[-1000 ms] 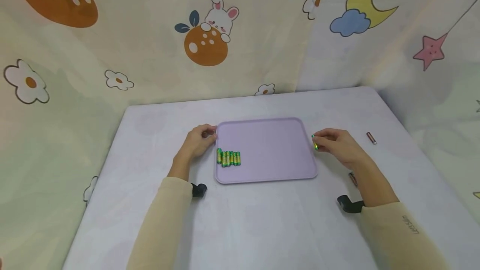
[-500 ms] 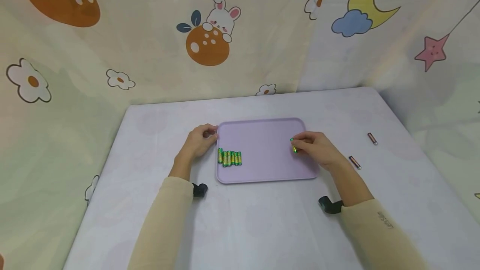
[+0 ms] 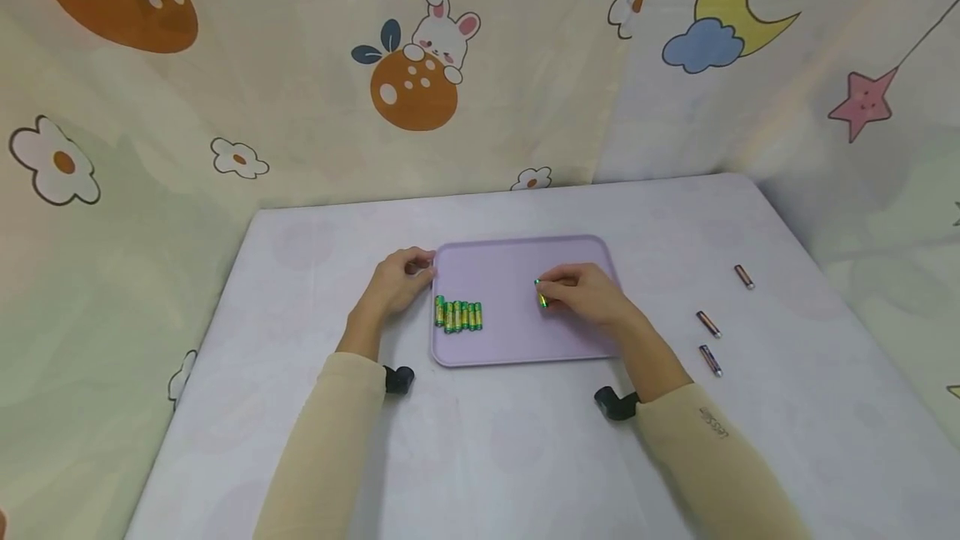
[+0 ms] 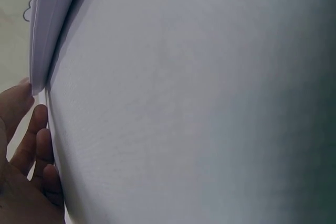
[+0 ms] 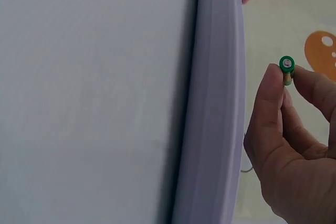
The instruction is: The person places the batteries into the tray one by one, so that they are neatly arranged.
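Note:
In the head view my right hand (image 3: 588,294) holds a green and yellow battery (image 3: 543,297) over the middle of the light purple tray (image 3: 510,261). The right wrist view shows this battery (image 5: 287,66) end-on, pinched between thumb and fingers. Several matching batteries (image 3: 457,317) lie side by side in a row at the tray's left side. My left hand (image 3: 397,277) rests at the tray's left rim, its thumb and fingertips touching the edge with a gap between them. In the left wrist view the other fingers (image 4: 43,145) are loosely bent beside the rim.
Three brown batteries lie apart on the white tabletop (image 3: 487,440) right of the tray: one far back (image 3: 744,277), one in the middle (image 3: 708,324) and one nearer (image 3: 710,361). Behind the table hangs a patterned cloth (image 3: 300,90). Black wrist cameras stick out by both sleeves.
My right hand has moved left with the green battery, from beyond the tray's right rim to over its middle, uncovering brown batteries. My left hand and the row have stayed put.

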`<state>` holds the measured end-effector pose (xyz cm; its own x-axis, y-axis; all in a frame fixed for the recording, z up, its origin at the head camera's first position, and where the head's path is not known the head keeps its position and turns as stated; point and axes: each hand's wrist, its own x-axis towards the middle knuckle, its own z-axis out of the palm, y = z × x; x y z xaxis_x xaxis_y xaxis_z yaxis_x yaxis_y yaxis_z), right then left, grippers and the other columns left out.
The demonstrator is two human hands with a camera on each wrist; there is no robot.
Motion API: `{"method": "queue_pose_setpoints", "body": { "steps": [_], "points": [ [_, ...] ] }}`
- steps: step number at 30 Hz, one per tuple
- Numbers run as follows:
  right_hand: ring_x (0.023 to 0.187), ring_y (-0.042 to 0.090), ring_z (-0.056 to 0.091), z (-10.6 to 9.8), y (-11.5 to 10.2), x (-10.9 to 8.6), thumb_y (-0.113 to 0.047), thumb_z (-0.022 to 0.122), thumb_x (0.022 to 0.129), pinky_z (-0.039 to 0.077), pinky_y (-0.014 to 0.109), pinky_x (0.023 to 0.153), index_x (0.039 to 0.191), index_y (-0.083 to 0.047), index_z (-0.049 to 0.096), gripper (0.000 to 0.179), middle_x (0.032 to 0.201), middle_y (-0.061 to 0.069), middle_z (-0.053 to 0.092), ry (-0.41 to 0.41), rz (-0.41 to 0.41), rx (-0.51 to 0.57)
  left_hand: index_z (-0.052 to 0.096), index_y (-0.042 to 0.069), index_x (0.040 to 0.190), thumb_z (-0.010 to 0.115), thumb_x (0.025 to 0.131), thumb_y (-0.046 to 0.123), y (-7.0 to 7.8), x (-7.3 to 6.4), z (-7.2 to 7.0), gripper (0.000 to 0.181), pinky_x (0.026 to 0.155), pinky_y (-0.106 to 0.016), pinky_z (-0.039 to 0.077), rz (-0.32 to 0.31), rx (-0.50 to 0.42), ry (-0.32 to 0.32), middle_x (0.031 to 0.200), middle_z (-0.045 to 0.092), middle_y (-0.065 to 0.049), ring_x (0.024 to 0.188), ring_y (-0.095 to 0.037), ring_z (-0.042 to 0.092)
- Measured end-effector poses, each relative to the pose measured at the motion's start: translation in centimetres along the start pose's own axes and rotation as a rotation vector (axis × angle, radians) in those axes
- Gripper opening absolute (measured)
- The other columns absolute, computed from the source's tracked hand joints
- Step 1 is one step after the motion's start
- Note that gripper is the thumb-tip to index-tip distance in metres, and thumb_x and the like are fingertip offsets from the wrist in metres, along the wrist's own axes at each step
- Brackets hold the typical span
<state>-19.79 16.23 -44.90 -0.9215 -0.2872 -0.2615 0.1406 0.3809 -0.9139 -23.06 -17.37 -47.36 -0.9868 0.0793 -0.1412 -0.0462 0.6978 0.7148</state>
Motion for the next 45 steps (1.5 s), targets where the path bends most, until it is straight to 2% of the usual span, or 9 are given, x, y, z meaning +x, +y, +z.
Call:
{"method": "queue_pose_setpoints", "body": {
  "steps": [11, 20, 33, 41, 45],
  "points": [
    [0.079, 0.014, 0.072, 4.3, -1.1, 1.8, -0.016, 0.073, 0.095, 0.06, 0.028, 0.078, 0.114, 0.003, 0.07, 0.027, 0.096, 0.009, 0.076, -0.061, 0.048, -0.013, 0.062, 0.018, 0.139, 0.064, 0.103, 0.027, -0.3, -0.1, -0.1, 0.037, 0.11, -0.046, 0.043, 0.029, 0.008, 0.004, 0.134, 0.063, -0.007, 0.127, -0.028, 0.054],
    [0.08, 0.015, 0.073, 6.0, -1.9, 1.9, -0.011, 0.071, 0.096, 0.062, 0.03, 0.078, 0.112, 0.005, 0.07, 0.023, 0.097, 0.013, 0.075, -0.074, 0.048, -0.009, 0.062, 0.019, 0.139, 0.063, 0.103, 0.027, -0.1, 0.1, 0.1, 0.037, 0.11, -0.047, 0.044, 0.029, 0.016, 0.003, 0.133, 0.062, -0.005, 0.128, -0.027, 0.053],
    [0.082, 0.017, 0.074, 5.6, -1.7, 0.4, -0.022, 0.072, 0.097, 0.058, 0.029, 0.082, 0.11, -0.003, 0.073, 0.023, 0.094, 0.008, 0.074, -0.063, 0.03, -0.107, 0.062, 0.019, 0.139, 0.064, 0.103, 0.027, 0.0, -0.2, 0.0, 0.037, 0.111, -0.046, 0.043, 0.028, 0.006, 0.003, 0.134, 0.062, -0.006, 0.129, -0.028, 0.053],
    [0.083, 0.016, 0.073, 4.4, -0.9, -0.6, -0.026, 0.073, 0.096, 0.056, 0.031, 0.086, 0.108, -0.009, 0.073, 0.021, 0.094, 0.005, 0.074, -0.045, 0.018, -0.166, 0.062, 0.018, 0.14, 0.064, 0.103, 0.027, 0.0, -0.2, -0.1, 0.038, 0.112, -0.047, 0.043, 0.03, 0.015, 0.01, 0.135, 0.062, -0.007, 0.129, -0.029, 0.054],
    [0.083, 0.016, 0.071, 3.4, -0.5, -1.3, -0.028, 0.073, 0.096, 0.053, 0.032, 0.085, 0.108, -0.01, 0.073, 0.021, 0.092, 0.003, 0.074, -0.039, -0.015, -0.209, 0.062, 0.018, 0.14, 0.063, 0.103, 0.027, 0.0, -0.2, 0.0, 0.038, 0.112, -0.047, 0.043, 0.028, 0.015, 0.009, 0.135, 0.061, -0.007, 0.13, -0.029, 0.053]
  ]
}}
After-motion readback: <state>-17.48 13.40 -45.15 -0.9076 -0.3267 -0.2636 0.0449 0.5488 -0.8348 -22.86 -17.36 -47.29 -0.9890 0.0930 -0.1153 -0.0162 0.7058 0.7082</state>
